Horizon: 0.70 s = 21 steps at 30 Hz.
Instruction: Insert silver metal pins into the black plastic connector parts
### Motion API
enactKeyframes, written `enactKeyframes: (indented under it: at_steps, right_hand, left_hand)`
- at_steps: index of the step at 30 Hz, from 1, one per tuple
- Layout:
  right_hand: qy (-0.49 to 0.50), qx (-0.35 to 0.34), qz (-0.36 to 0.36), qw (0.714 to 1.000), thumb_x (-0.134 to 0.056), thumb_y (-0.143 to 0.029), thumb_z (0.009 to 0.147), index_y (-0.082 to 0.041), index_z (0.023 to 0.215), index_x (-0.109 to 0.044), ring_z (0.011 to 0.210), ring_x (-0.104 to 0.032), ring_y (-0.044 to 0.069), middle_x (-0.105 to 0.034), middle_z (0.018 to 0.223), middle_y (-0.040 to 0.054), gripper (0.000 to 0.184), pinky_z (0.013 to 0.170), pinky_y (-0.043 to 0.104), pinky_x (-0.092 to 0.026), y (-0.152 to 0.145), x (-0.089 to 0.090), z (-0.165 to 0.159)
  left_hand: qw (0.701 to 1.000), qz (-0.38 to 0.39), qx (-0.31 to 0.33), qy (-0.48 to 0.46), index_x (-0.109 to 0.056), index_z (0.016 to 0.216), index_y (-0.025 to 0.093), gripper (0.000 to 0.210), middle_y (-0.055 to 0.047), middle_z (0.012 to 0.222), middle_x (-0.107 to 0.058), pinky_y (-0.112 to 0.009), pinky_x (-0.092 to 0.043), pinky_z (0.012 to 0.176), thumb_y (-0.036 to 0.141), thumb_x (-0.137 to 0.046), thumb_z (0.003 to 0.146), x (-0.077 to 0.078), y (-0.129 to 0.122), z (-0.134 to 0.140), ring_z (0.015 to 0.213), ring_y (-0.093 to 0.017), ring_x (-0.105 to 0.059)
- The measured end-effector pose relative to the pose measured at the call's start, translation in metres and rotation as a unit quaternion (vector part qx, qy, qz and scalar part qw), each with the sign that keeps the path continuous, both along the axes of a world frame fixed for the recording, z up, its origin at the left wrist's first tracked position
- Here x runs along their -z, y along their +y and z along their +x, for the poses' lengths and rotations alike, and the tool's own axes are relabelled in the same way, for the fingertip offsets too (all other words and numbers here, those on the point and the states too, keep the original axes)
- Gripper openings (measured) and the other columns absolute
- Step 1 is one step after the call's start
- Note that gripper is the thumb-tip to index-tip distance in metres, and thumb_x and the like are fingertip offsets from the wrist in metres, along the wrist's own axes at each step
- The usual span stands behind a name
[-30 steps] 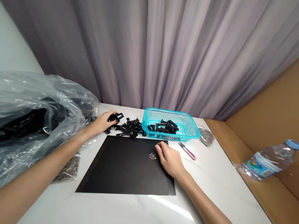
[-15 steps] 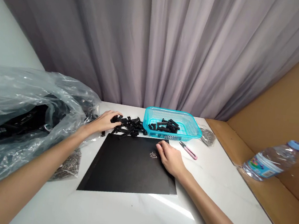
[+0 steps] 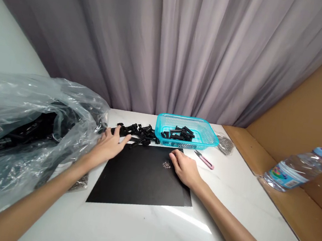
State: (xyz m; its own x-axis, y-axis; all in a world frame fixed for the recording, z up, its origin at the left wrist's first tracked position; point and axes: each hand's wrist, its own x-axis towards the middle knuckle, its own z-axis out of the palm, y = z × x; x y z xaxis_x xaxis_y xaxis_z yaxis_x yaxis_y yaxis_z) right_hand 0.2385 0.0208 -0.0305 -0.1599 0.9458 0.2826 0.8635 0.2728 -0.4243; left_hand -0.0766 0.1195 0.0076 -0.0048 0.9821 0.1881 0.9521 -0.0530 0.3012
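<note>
My left hand [image 3: 108, 144] has its fingers spread, at the left end of a heap of black plastic parts [image 3: 143, 134]; its fingertips reach the nearest pieces. On the black mat [image 3: 133, 180], my right hand [image 3: 185, 167] rests with its fingers curled together. Whatever they may hold is hidden. Just left of those fingers lies a small cluster of tiny metal pieces [image 3: 166, 164], perhaps screws. Behind the mat stands a turquoise plastic basket [image 3: 205, 144] with more black parts [image 3: 181, 133] inside.
Pink-handled thread snips [image 3: 204, 160] lie right of the mat. A bag of small metal pieces [image 3: 224, 144] sits beside the basket, another bag [image 3: 81, 183] under my left forearm. A large clear plastic bag [image 3: 71, 101] fills the left. A water bottle [image 3: 293, 173] leans at the cardboard [image 3: 304, 111].
My left hand has drawn back from the heap toward the left and nearer me, and its fingers have spread. My right hand stays in place. The view has shifted slightly.
</note>
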Motion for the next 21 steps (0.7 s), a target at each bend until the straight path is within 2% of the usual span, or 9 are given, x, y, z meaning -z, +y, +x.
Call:
enactKeyframes:
  at_steps: [3,5,7,10,14,18,21]
  right_hand:
    - [0.0,0.001,0.0,1.0,-0.034,-0.039,0.112,-0.025,0.108,-0.057,0.093,-0.073,0.021,-0.076,0.111,0.0025,0.027,0.067,0.029,-0.036,0.0,0.0,0.0]
    - [-0.001,0.001,0.002,1.0,-0.034,-0.039,0.112,-0.026,0.108,-0.057,0.092,-0.073,0.021,-0.077,0.11,0.0025,0.027,0.067,0.029,-0.037,0.0,0.0,0.001]
    - [-0.002,0.0,0.004,1.0,-0.033,-0.039,0.112,-0.026,0.108,-0.057,0.092,-0.073,0.021,-0.077,0.109,0.0023,0.028,0.067,0.028,-0.037,0.0,0.001,0.001]
    - [-0.003,-0.002,0.007,1.0,-0.033,-0.039,0.112,-0.026,0.108,-0.058,0.092,-0.073,0.021,-0.077,0.107,0.0021,0.028,0.067,0.028,-0.037,0.001,0.002,0.001]
    - [0.0,-0.002,0.008,1.0,-0.033,-0.04,0.112,-0.025,0.108,-0.057,0.092,-0.073,0.021,-0.076,0.109,0.0021,0.028,0.067,0.028,-0.037,0.001,0.002,0.001]
    - [0.002,-0.001,0.007,1.0,-0.033,-0.04,0.112,-0.025,0.108,-0.058,0.091,-0.073,0.02,-0.076,0.108,0.0022,0.029,0.067,0.028,-0.037,0.0,0.002,0.001]
    - [0.002,-0.001,0.007,1.0,-0.033,-0.04,0.112,-0.026,0.108,-0.058,0.09,-0.073,0.02,-0.076,0.108,0.0022,0.029,0.067,0.028,-0.037,0.001,0.002,0.0]
  left_hand:
    - [1.0,-0.015,-0.008,-0.003,-0.024,0.163,0.009,0.115,-0.039,0.161,-0.028,-0.07,-0.035,0.11,0.087,-0.045,0.081,0.017,-0.015,0.015,0.148,-0.06,-0.028]
    - [1.0,-0.015,-0.004,-0.004,-0.021,0.163,0.008,0.118,-0.039,0.163,-0.021,-0.069,-0.034,0.112,0.086,-0.05,0.079,0.024,-0.016,0.023,0.152,-0.059,-0.019]
    - [1.0,-0.009,0.002,-0.005,-0.02,0.163,0.005,0.113,-0.04,0.164,-0.016,-0.069,-0.036,0.111,0.08,-0.052,0.083,0.027,-0.013,0.026,0.152,-0.059,-0.018]
    - [1.0,0.013,0.018,0.002,-0.021,0.161,0.003,0.101,-0.041,0.162,-0.018,-0.067,-0.039,0.109,0.068,-0.052,0.09,0.026,-0.009,0.025,0.149,-0.059,-0.027]
    - [0.995,0.074,0.068,0.03,-0.036,0.156,0.014,0.072,-0.027,0.158,-0.031,-0.059,-0.043,0.111,0.05,-0.051,0.096,0.017,-0.014,0.02,0.147,-0.047,-0.035]
    - [0.982,0.123,0.125,0.068,-0.066,0.124,0.021,0.035,-0.018,0.147,-0.046,-0.053,-0.041,0.114,0.036,-0.054,0.095,0.006,-0.022,0.021,0.141,-0.04,-0.04]
    - [0.975,0.14,0.151,0.087,-0.071,0.105,0.024,0.023,-0.014,0.13,-0.06,-0.05,-0.044,0.109,0.032,-0.052,0.096,-0.002,-0.022,0.023,0.126,-0.035,-0.052]
